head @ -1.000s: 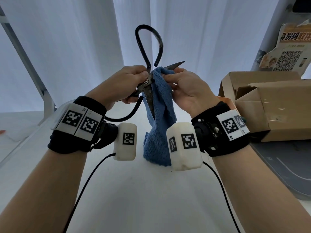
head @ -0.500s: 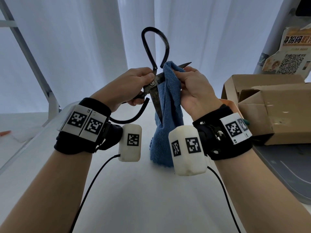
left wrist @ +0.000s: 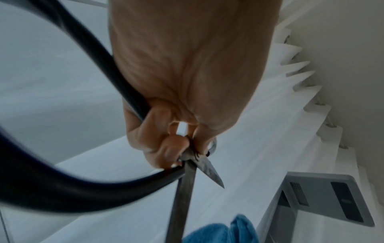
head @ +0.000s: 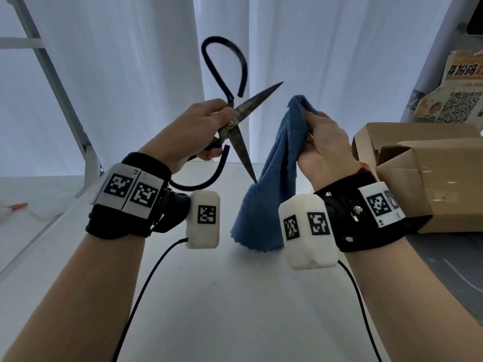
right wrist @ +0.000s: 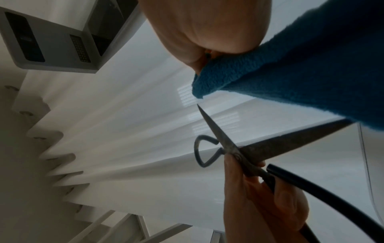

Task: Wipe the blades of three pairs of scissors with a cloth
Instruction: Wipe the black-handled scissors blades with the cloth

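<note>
While the left hand [head: 194,131] pinches the open scissors [head: 236,131] at the pivot, the right hand [head: 325,147] clutches the cloth [head: 271,184].

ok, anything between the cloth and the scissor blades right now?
Nothing visible. The right hand holds the blue cloth beside the open scissors, gripped near the pivot by the left hand. Only open air lies between cloth and upper blade.

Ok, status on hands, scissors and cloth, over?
Left hand grips black-handled steel scissors at the pivot, blades open. Right hand pinches blue terry cloth, clear of blades. Nothing in the way.
</note>
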`<move>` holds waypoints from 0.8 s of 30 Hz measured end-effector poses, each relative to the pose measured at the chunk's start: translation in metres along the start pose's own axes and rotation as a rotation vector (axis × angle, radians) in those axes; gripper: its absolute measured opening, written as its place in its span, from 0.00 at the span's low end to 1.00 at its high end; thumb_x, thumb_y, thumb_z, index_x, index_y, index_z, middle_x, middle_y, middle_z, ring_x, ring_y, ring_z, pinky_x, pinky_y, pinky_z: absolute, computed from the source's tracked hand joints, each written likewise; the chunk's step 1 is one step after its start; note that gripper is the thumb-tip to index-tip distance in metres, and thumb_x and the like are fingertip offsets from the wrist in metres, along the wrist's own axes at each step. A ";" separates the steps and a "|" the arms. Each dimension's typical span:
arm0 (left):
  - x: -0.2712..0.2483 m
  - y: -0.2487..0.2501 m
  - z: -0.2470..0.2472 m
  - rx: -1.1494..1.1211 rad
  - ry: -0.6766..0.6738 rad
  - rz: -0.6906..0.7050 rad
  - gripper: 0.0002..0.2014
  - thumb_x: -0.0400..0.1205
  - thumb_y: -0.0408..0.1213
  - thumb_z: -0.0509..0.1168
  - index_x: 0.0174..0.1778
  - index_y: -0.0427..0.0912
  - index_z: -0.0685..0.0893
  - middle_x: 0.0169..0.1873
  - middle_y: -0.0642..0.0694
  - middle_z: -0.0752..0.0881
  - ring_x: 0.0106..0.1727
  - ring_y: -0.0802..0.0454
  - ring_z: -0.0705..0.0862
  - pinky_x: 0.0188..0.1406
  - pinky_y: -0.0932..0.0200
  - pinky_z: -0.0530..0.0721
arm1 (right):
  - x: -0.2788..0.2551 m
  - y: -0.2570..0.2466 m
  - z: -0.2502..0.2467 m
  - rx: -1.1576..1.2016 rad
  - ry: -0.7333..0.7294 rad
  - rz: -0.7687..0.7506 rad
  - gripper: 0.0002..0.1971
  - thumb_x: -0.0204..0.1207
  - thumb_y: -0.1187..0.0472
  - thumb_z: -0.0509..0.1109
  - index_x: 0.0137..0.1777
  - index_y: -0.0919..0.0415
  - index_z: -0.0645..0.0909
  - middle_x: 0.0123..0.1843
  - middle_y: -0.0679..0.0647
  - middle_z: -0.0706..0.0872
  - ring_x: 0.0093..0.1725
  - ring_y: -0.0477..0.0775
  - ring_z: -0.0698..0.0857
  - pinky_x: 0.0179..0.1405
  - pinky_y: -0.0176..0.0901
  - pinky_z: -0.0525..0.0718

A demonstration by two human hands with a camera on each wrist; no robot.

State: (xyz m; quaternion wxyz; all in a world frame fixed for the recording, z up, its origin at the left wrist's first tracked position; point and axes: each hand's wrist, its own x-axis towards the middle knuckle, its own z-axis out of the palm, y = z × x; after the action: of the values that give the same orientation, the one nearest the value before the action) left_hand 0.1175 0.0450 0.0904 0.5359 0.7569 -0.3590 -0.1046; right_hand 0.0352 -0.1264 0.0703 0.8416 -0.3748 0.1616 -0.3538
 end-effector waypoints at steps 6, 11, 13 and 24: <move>0.000 0.003 -0.003 -0.090 0.117 0.035 0.09 0.92 0.42 0.57 0.51 0.47 0.82 0.48 0.47 0.80 0.37 0.46 0.73 0.26 0.69 0.78 | 0.000 0.002 -0.002 0.001 -0.061 0.061 0.20 0.71 0.64 0.82 0.63 0.65 0.85 0.40 0.56 0.92 0.39 0.55 0.91 0.47 0.53 0.92; 0.003 0.004 -0.005 -0.158 0.249 0.049 0.10 0.92 0.41 0.55 0.51 0.47 0.80 0.44 0.50 0.79 0.39 0.43 0.72 0.23 0.69 0.75 | 0.002 0.004 -0.006 -0.110 -0.107 0.161 0.09 0.71 0.58 0.82 0.44 0.62 0.87 0.35 0.53 0.91 0.37 0.50 0.91 0.38 0.44 0.87; 0.003 0.003 -0.008 -0.147 0.254 0.051 0.10 0.92 0.42 0.55 0.51 0.48 0.80 0.45 0.49 0.78 0.41 0.43 0.72 0.24 0.69 0.76 | 0.002 0.005 -0.006 -0.157 -0.101 0.161 0.09 0.71 0.57 0.82 0.43 0.62 0.87 0.33 0.53 0.91 0.36 0.49 0.91 0.39 0.46 0.88; 0.001 -0.005 -0.011 0.126 0.069 0.107 0.07 0.91 0.45 0.60 0.58 0.47 0.80 0.50 0.47 0.81 0.31 0.62 0.83 0.39 0.64 0.81 | -0.002 0.004 0.000 -0.010 -0.093 0.171 0.13 0.75 0.54 0.79 0.47 0.65 0.85 0.42 0.57 0.91 0.44 0.56 0.91 0.50 0.51 0.90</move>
State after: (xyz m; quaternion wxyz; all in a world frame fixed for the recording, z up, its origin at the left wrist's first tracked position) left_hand 0.1267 0.0533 0.0905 0.5042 0.7720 -0.3861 -0.0271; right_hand 0.0355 -0.1226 0.0678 0.8734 -0.3800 0.1553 -0.2621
